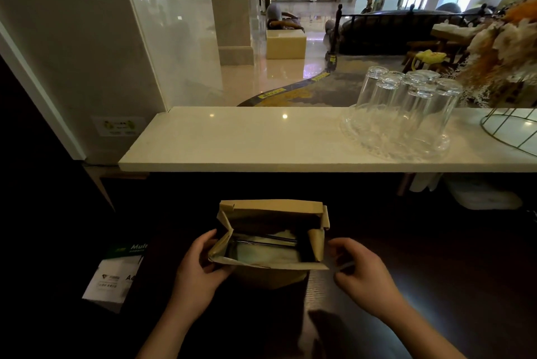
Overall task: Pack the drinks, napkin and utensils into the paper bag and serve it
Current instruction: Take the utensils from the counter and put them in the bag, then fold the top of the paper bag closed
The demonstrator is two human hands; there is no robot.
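Brown paper bag (270,274) stands open on dark lower counter, w/ something pale inside, contents unclear. Left hand (194,268) grips bag's left edge; right hand (360,274) sits just beside right edge, fingers loosely curled, empty. Upturned glasses (406,102) on marble ledge (232,140) beyond.

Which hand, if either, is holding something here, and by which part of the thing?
The left hand holds the open paper bag by its left rim. The right hand, beside the bag, holds nothing.
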